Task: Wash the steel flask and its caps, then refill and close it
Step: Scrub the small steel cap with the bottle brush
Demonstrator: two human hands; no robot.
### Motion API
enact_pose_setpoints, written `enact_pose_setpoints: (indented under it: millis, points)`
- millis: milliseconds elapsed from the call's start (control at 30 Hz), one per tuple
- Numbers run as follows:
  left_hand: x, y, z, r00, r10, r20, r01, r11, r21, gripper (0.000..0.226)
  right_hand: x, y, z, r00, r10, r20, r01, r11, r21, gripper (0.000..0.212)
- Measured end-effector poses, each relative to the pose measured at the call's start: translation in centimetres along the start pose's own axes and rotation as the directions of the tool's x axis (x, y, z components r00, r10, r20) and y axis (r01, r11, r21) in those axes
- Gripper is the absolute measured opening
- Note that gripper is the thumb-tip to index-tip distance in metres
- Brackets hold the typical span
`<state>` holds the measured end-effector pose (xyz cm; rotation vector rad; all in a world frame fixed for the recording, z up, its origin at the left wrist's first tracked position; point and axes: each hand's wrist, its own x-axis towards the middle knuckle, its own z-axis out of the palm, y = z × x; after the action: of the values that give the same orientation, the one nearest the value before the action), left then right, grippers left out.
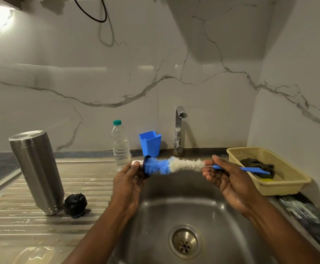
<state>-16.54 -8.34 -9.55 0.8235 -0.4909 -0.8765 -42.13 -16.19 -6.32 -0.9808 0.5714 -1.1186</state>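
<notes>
Blue and white bristles of the bottle brush (pixel 174 165) run level between my two hands, above the far edge of the sink (pixel 155 206). My left hand (pixel 128 180) grips the steel outer cap (pixel 138 164), fingers curled round it and thumb on its upper side, with its dark rim turned to the right. The blue tip of the brush is pushed into that opening. My right hand (pixel 225 178) pinches the thin blue handle just past the white bristles, thumb on top and fingertips underneath, and the rest of the handle sticks out to the right over the basket (pixel 288 185). Both forearms reach in from the near edge, and the right wrist looks wet. Below my hands the steel basin drops to the round drain (pixel 185 241) at the near side. To the left, on the ribbed drainboard (pixel 22 225), the steel flask (pixel 36 172) stands on end with a flat closed end on top. The black inner cap (pixel 75 205) lies just beside its foot, on the right. Farther back stand a clear water bottle (pixel 120 147) with a green lid, a blue plastic cup (pixel 150 143) and the chrome tap (pixel 179 128), all against the marble wall. The pale yellow basket on the right holds a dark cloth (pixel 258 164).
</notes>
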Motion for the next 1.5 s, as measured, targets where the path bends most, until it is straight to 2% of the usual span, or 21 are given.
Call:
enact_pose_setpoints:
  millis: [167, 300, 433, 567, 733, 867, 1000, 1133, 1267, 1400, 1500]
  points:
    - [-0.1, -0.8, -0.1, 1.000, -0.030, 0.008, 0.029, 0.998, 0.054, 0.016, -0.4, 0.5, 0.6, 0.998, 0.010, 0.059, -0.005, 0.997, -0.074, 0.032]
    - [0.5, -0.3, -0.6, 0.999, 0.024, -0.041, -0.023, 0.999, 0.042, 0.014, -0.4, -0.5, 0.3, 0.998, -0.035, 0.050, 0.039, 0.996, -0.079, 0.032]
    - [-0.2, -0.9, -0.1, 1.000, -0.010, -0.010, 0.011, 0.997, 0.070, 0.015, -0.6, 0.2, 0.6, 0.995, -0.013, 0.099, 0.023, 0.995, -0.099, 0.030]
    - [0.6, -0.2, -0.9, 0.995, 0.030, -0.093, -0.027, 0.999, 0.036, 0.012, -0.3, -0.3, 0.3, 0.994, -0.050, 0.093, 0.059, 0.993, -0.104, 0.031]
    - [0.3, -0.8, -0.4, 0.997, -0.024, -0.069, 0.027, 0.998, 0.050, 0.013, -0.5, 0.7, 0.6, 0.990, -0.013, 0.137, 0.031, 0.991, -0.131, 0.031]
    - [0.7, -0.2, -0.9, 0.995, 0.022, -0.097, -0.018, 0.999, 0.038, 0.014, -0.1, -0.3, 0.0, 0.992, -0.060, 0.108, 0.073, 0.990, -0.118, 0.031]
    - [0.1, -0.7, -0.3, 0.996, -0.020, -0.089, 0.022, 1.000, 0.020, 0.014, -0.3, 1.2, 0.5, 0.985, -0.002, 0.172, 0.032, 0.985, -0.171, 0.033]
    - [0.9, 0.0, -1.0, 0.990, 0.033, -0.137, -0.039, 0.999, -0.037, 0.021, -0.2, -0.1, 0.0, 0.986, -0.052, 0.155, 0.077, 0.985, -0.157, 0.032]
    - [0.4, -0.6, -0.5, 0.992, -0.002, -0.128, 0.000, 1.000, -0.010, 0.016, -0.7, 0.9, 0.4, 0.973, -0.006, 0.233, 0.073, 0.957, -0.281, 0.034]
    - [0.9, 0.2, -1.1, 0.987, 0.011, -0.160, -0.024, 0.997, -0.077, 0.019, -0.4, 0.1, 0.0, 0.974, -0.052, 0.218, 0.127, 0.929, -0.346, 0.034]
    - [0.4, -0.4, -0.7, 0.991, -0.021, -0.132, 0.014, 0.999, -0.048, 0.013, -0.3, 0.8, 0.0, 0.970, -0.054, 0.236, 0.150, 0.900, -0.410, 0.034]
